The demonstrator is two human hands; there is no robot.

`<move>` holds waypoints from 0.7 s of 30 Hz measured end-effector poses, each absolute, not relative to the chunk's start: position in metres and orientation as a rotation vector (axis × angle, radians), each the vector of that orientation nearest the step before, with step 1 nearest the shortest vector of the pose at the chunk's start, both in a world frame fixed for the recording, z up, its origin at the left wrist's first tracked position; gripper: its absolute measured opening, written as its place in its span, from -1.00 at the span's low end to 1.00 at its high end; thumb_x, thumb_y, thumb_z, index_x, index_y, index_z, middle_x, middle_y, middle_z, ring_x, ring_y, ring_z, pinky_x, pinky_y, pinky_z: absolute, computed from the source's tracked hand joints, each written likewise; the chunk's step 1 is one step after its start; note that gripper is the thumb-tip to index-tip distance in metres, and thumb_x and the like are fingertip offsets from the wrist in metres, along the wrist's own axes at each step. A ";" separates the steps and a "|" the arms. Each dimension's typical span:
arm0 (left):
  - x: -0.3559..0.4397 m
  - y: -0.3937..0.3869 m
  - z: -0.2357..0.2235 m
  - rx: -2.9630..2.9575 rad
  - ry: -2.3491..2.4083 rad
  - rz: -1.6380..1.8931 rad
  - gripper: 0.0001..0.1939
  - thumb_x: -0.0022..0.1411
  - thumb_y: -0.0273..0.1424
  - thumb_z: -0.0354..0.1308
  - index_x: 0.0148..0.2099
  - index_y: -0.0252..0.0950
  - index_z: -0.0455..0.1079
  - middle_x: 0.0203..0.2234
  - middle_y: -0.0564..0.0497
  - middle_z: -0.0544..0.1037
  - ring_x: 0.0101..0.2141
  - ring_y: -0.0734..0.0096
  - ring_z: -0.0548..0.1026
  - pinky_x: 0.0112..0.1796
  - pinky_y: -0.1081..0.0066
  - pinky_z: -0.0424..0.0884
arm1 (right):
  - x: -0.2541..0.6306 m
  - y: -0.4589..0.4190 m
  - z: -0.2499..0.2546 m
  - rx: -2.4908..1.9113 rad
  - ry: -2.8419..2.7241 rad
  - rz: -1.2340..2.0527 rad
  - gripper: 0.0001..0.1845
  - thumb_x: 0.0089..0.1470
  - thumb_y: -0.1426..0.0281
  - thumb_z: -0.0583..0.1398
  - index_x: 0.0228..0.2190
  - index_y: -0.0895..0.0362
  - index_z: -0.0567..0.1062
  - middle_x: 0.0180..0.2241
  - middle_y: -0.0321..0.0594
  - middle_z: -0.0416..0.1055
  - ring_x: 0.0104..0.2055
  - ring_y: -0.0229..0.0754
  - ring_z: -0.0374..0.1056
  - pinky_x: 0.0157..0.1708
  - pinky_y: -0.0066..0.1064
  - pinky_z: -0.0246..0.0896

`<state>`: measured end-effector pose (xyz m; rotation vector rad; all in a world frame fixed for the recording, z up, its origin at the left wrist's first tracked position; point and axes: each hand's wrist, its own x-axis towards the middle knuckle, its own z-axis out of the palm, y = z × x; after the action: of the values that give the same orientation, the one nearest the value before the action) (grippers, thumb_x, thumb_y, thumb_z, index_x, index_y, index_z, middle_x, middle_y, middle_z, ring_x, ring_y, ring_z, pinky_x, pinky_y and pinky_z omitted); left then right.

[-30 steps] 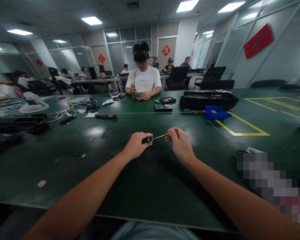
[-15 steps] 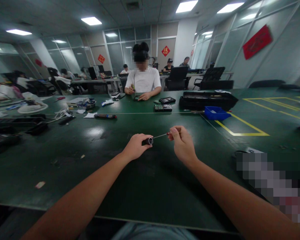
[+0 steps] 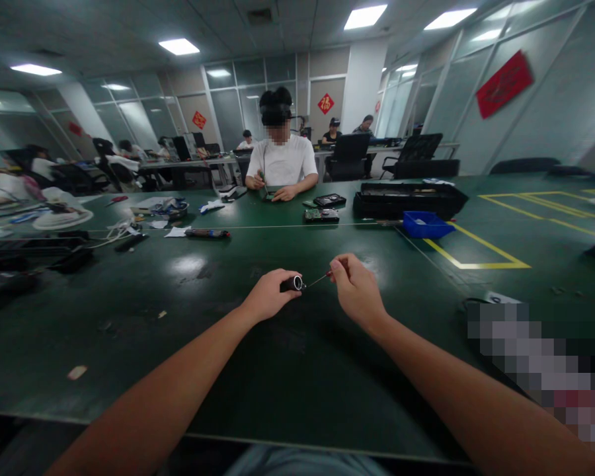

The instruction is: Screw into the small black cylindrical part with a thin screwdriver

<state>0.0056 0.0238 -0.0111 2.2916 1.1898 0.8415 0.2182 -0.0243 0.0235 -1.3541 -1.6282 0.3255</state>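
Over the middle of the green table, my left hand (image 3: pixel 270 294) is closed around a short black cylinder (image 3: pixel 291 284) with a pale ring at its open end, which points right. My right hand (image 3: pixel 357 287) pinches the dark red handle of a thin screwdriver (image 3: pixel 319 279). Its metal shaft slants down to the left, and the tip is just outside the cylinder's open end. Something small and shiny shows at the tip, too small to name. Most of the handle is hidden by my fingers.
Beyond my hands lie a marker-like tool (image 3: pixel 208 233), hard drives (image 3: pixel 321 215), a blue bin (image 3: pixel 426 225) and a long black tray (image 3: pixel 406 199). Cables and parts crowd the left. Across the table sits a person in a white shirt (image 3: pixel 282 162). A blurred-out object (image 3: pixel 535 363) lies right.
The screwdriver now tilts more steeply, its tip lower and just off the cylinder's end. The cylinder's open end has turned slightly and shows a clearer ring. The whole view has shifted a little.
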 end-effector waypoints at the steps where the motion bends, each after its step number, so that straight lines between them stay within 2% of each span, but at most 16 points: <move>1: 0.006 0.023 -0.010 2.266 1.189 0.861 -0.61 0.12 -0.36 0.30 0.03 -0.17 0.47 -0.04 -0.02 0.52 -0.02 0.21 0.45 0.06 0.20 0.31 | 0.218 -0.024 0.023 -1.360 -1.626 0.322 -0.75 0.26 0.23 0.00 -0.34 0.08 0.39 -0.45 -0.22 0.46 -0.39 -0.14 0.37 -0.39 -0.33 0.12; 4: 0.006 0.022 -0.008 2.172 1.190 0.940 -0.61 0.12 -0.37 0.30 0.02 -0.20 0.46 -0.04 -0.04 0.52 -0.02 0.20 0.45 0.06 0.19 0.32 | 0.218 -0.023 0.022 -1.363 -1.612 0.309 -0.75 0.25 0.23 0.01 -0.34 0.08 0.40 -0.45 -0.23 0.46 -0.38 -0.14 0.38 -0.38 -0.33 0.13; 8: 0.007 0.025 -0.010 1.958 1.091 1.085 -0.53 0.23 -0.33 0.18 0.19 -0.17 0.29 -0.03 -0.06 0.49 -0.07 0.29 0.47 0.02 0.24 0.35 | 0.219 -0.024 0.023 -1.348 -1.618 0.323 -0.75 0.26 0.23 0.01 -0.33 0.08 0.40 -0.44 -0.23 0.46 -0.37 -0.14 0.39 -0.36 -0.31 0.15; 11: 0.008 0.028 -0.014 1.722 0.966 1.153 -0.59 0.32 -0.26 0.03 0.18 -0.21 0.20 -0.16 -0.06 0.48 -0.25 0.40 0.48 -0.19 0.34 0.44 | 0.220 -0.025 0.025 -1.346 -1.619 0.344 -0.74 0.26 0.22 0.01 -0.33 0.08 0.40 -0.43 -0.21 0.47 -0.37 -0.13 0.39 -0.38 -0.31 0.15; 14: 0.007 0.026 -0.012 1.697 0.990 1.121 -0.66 0.33 -0.17 -0.02 0.05 -0.24 0.24 -0.36 0.01 0.45 -0.43 0.44 0.42 -0.42 0.43 0.37 | 0.220 -0.026 0.025 -1.342 -1.625 0.359 -0.74 0.27 0.22 0.01 -0.31 0.08 0.41 -0.42 -0.21 0.47 -0.36 -0.13 0.40 -0.38 -0.32 0.16; 16: 0.007 0.022 -0.006 1.891 1.106 1.069 -0.69 0.30 -0.13 0.04 -0.07 -0.24 0.33 -0.41 0.03 0.45 -0.44 0.42 0.41 -0.40 0.41 0.36 | 0.220 -0.026 0.024 -1.340 -1.628 0.355 -0.73 0.27 0.22 0.01 -0.30 0.08 0.41 -0.42 -0.21 0.47 -0.36 -0.13 0.40 -0.38 -0.32 0.15; 18: 0.007 0.016 0.001 2.148 1.192 1.010 -0.75 0.27 -0.17 0.11 -0.18 -0.24 0.40 -0.37 0.02 0.48 -0.35 0.36 0.44 -0.29 0.36 0.37 | 0.219 -0.025 0.024 -1.338 -1.630 0.346 -0.73 0.27 0.22 0.01 -0.30 0.08 0.41 -0.42 -0.21 0.48 -0.36 -0.13 0.40 -0.37 -0.32 0.15; 21: 0.008 0.012 0.005 2.390 1.185 0.908 -0.82 0.28 -0.29 0.10 -0.17 -0.24 0.47 -0.24 -0.02 0.51 -0.21 0.30 0.46 -0.15 0.31 0.37 | 0.219 -0.025 0.024 -1.340 -1.627 0.341 -0.73 0.27 0.22 0.00 -0.30 0.08 0.42 -0.41 -0.21 0.48 -0.35 -0.12 0.41 -0.37 -0.32 0.15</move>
<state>0.0084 0.0125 0.0053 2.3902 1.1849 0.9082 0.2188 -0.0250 0.0237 -1.3401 -1.6275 0.3413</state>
